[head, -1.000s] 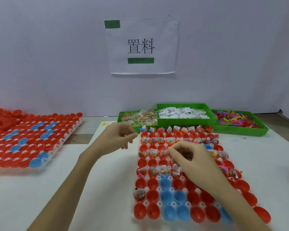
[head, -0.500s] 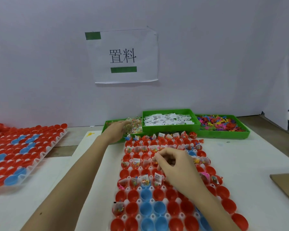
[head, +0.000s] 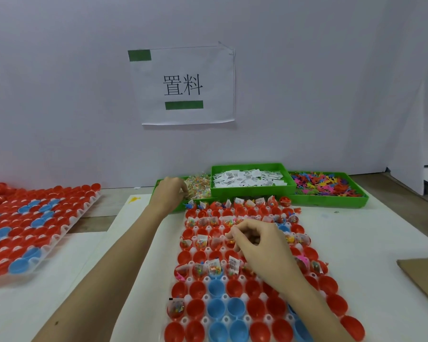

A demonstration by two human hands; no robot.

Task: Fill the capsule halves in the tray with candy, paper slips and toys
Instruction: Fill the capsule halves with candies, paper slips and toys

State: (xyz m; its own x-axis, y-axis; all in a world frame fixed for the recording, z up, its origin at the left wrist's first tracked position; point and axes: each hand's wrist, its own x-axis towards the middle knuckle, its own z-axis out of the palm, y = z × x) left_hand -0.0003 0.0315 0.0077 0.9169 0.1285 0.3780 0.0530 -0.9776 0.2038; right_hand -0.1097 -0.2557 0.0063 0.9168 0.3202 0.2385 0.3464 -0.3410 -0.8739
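Note:
A white tray point(head: 244, 296) of red and blue capsule halves lies in front of me. Its far rows hold candy packets, paper slips and toys; the near rows are mostly bare cups. My right hand point(head: 260, 245) hovers over the tray's middle with its fingers curled, pinching small candy packets at the fingertips. My left hand point(head: 170, 191) reaches into the green candy bin point(head: 156, 191), and its fingers curl onto the wrapped candy point(head: 198, 186). Behind the tray stand the bin of paper slips point(head: 247, 179) and the bin of coloured toys point(head: 324, 184).
A second tray point(head: 37, 218) of red and blue halves lies at the left, with loose red halves behind it. A piece of cardboard point(head: 425, 280) sticks in from the right edge. A paper sign point(head: 183, 85) hangs on the white wall.
My left hand has gone from beside the tray up into the candy bin. My right hand stays over the tray's middle. The view has tilted upward.

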